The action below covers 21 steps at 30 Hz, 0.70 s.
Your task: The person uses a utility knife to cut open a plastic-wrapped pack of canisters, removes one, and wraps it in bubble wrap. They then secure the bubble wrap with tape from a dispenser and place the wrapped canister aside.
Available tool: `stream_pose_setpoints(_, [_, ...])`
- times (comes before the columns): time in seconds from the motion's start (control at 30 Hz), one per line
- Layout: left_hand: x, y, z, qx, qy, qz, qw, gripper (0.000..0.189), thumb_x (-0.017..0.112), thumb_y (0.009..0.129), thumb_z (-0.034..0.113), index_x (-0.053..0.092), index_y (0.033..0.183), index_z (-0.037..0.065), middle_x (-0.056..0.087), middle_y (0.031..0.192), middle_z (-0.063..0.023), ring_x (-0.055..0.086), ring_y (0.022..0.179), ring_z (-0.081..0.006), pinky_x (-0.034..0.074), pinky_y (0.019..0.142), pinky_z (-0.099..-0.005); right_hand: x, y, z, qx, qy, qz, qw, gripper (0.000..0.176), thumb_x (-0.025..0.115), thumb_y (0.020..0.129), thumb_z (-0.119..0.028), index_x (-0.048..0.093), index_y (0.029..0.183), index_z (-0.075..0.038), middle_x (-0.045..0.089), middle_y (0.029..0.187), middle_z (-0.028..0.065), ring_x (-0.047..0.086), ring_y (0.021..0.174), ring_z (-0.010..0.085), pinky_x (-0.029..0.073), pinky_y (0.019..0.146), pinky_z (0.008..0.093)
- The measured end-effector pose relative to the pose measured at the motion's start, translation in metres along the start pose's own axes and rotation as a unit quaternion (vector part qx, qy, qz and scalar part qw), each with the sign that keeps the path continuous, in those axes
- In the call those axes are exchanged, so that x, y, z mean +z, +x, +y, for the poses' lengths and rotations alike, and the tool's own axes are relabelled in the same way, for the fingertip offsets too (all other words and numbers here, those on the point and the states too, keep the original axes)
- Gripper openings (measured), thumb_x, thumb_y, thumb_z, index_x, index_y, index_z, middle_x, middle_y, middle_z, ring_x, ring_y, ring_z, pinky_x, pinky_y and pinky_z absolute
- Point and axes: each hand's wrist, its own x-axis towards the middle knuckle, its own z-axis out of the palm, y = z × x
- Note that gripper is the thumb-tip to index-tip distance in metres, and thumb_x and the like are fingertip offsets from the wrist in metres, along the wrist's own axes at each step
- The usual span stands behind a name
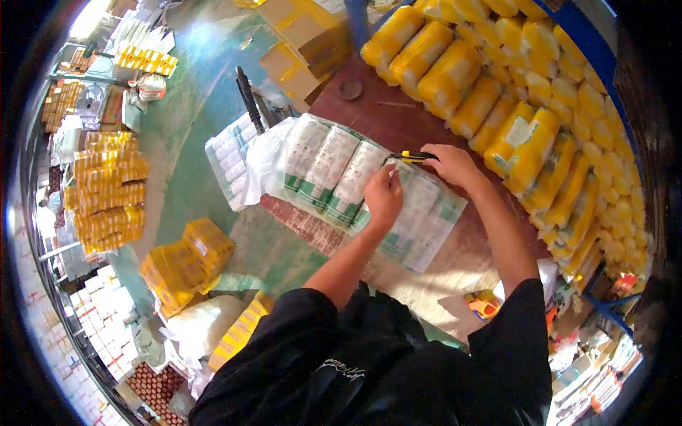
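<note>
In the middle of the red-brown tabletop (334,106) lies a clear plastic-wrapped bundle of white and green printed packs (334,167). My left hand (384,197) is closed on it, fingers pinching the upper edge of its plastic wrap. My right hand (452,165) grips a yellow-and-black utility knife (412,155), which points left toward the left hand's fingertips. Whether the blade touches the plastic cannot be made out. A flat, loose stretch of printed wrap (423,227) spreads from the bundle to the right, beneath my wrists.
Yellow-wrapped packages (455,74) are stacked along the table's right side. A white-wrapped pack (231,160) sits off the left end near a black handle (248,98). Cardboard boxes (298,42) stand behind. Yellow-taped parcels (188,263) lie on the green floor. An orange tape dispenser (484,305) is near my right elbow.
</note>
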Motion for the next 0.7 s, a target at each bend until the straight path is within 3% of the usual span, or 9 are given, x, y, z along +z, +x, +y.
stream_pose_setpoints(0.13, [-0.004, -0.018, 0.006, 0.088, -0.006, -0.061, 0.994, 0.020, 0.066, 0.093, 0.016, 0.071, 0.113, 0.013, 0.069, 0.078, -0.0164, 0.068, 0.074, -0.0344, 0.050, 0.068, -0.0458, -0.014, -0.031, 0.025, 0.026, 0.022, -0.034, 0.999, 0.034, 0.064, 0.096, -0.029, 0.065, 0.125, -0.012, 0.070, 0.120, 0.0171, 0.065, 0.110, 0.0407, 0.052, 0.092, 0.0472])
stream_pose_setpoints(0.23, [-0.028, -0.023, 0.034, -0.073, 0.018, -0.110, 0.991, 0.030, 0.069, 0.093, 0.018, 0.065, 0.122, 0.017, 0.069, 0.081, -0.0144, 0.069, 0.080, -0.0344, 0.051, 0.070, -0.0457, -0.008, -0.076, 0.050, 0.096, 0.067, 0.023, 0.993, 0.035, 0.064, 0.098, -0.028, 0.063, 0.128, -0.009, 0.071, 0.114, 0.0183, 0.067, 0.105, 0.0394, 0.054, 0.089, 0.0441])
stream_pose_setpoints(0.27, [-0.031, -0.024, 0.021, -0.041, 0.047, -0.111, 0.992, 0.040, 0.072, 0.093, 0.023, 0.059, 0.129, 0.011, 0.065, 0.079, -0.0140, 0.068, 0.077, -0.0316, 0.051, 0.069, -0.0415, -0.002, -0.096, 0.054, 0.131, 0.085, 0.050, 0.986, 0.036, 0.064, 0.099, -0.028, 0.062, 0.129, -0.008, 0.072, 0.112, 0.0185, 0.069, 0.102, 0.0382, 0.054, 0.088, 0.0426])
stream_pose_setpoints(0.37, [-0.056, -0.025, -0.010, 0.056, 0.181, -0.175, 0.966, 0.041, 0.072, 0.092, 0.036, 0.062, 0.121, 0.008, 0.066, 0.080, -0.0162, 0.068, 0.080, -0.0358, 0.053, 0.072, -0.0475, 0.043, -0.152, 0.059, 0.232, 0.293, 0.114, 0.921, 0.040, 0.064, 0.100, -0.027, 0.058, 0.133, -0.007, 0.072, 0.103, 0.0154, 0.070, 0.094, 0.0297, 0.055, 0.083, 0.0395])
stream_pose_setpoints(0.4, [-0.070, -0.021, -0.017, 0.070, 0.218, -0.246, 0.942, 0.046, 0.070, 0.090, 0.048, 0.065, 0.108, 0.006, 0.067, 0.081, -0.0197, 0.068, 0.081, -0.0404, 0.054, 0.076, -0.0510, 0.055, -0.170, 0.045, 0.262, 0.330, 0.114, 0.899, 0.039, 0.065, 0.100, -0.026, 0.057, 0.133, -0.007, 0.072, 0.102, 0.0140, 0.070, 0.092, 0.0277, 0.055, 0.082, 0.0389])
stream_pose_setpoints(0.47, [-0.089, -0.011, -0.023, 0.099, 0.260, -0.340, 0.898, 0.046, 0.066, 0.092, 0.050, 0.065, 0.098, 0.005, 0.068, 0.082, -0.0202, 0.068, 0.082, -0.0415, 0.054, 0.077, -0.0510, 0.087, -0.203, 0.002, 0.324, 0.405, 0.116, 0.847, 0.039, 0.067, 0.099, -0.023, 0.056, 0.133, -0.008, 0.071, 0.099, 0.0113, 0.068, 0.089, 0.0235, 0.055, 0.080, 0.0378])
stream_pose_setpoints(0.57, [-0.096, 0.013, -0.051, 0.157, 0.282, -0.466, 0.824, 0.046, 0.058, 0.097, 0.049, 0.068, 0.088, 0.005, 0.072, 0.084, -0.0170, 0.069, 0.083, -0.0395, 0.054, 0.077, -0.0508, 0.153, -0.234, -0.056, 0.167, 0.339, 0.152, 0.913, 0.033, 0.069, 0.095, -0.016, 0.057, 0.125, -0.007, 0.070, 0.103, 0.0161, 0.070, 0.093, 0.0277, 0.055, 0.082, 0.0397])
stream_pose_setpoints(0.63, [-0.102, 0.034, -0.058, 0.196, 0.264, -0.527, 0.783, 0.045, 0.055, 0.100, 0.046, 0.069, 0.087, 0.005, 0.073, 0.085, -0.0145, 0.071, 0.083, -0.0366, 0.055, 0.076, -0.0508, 0.148, -0.238, -0.119, 0.132, 0.301, 0.069, 0.942, 0.039, 0.066, 0.096, -0.025, 0.053, 0.129, -0.008, 0.069, 0.112, 0.0230, 0.067, 0.106, 0.0414, 0.054, 0.089, 0.0462])
stream_pose_setpoints(0.7, [-0.107, 0.043, -0.043, 0.197, 0.253, -0.554, 0.768, 0.042, 0.054, 0.102, 0.038, 0.070, 0.082, 0.004, 0.071, 0.075, -0.0148, 0.072, 0.078, -0.0328, 0.056, 0.075, -0.0487, 0.174, -0.236, -0.155, 0.082, 0.276, 0.085, 0.954, 0.045, 0.062, 0.097, -0.030, 0.048, 0.130, -0.001, 0.063, 0.122, 0.0264, 0.063, 0.112, 0.0458, 0.051, 0.094, 0.0507])
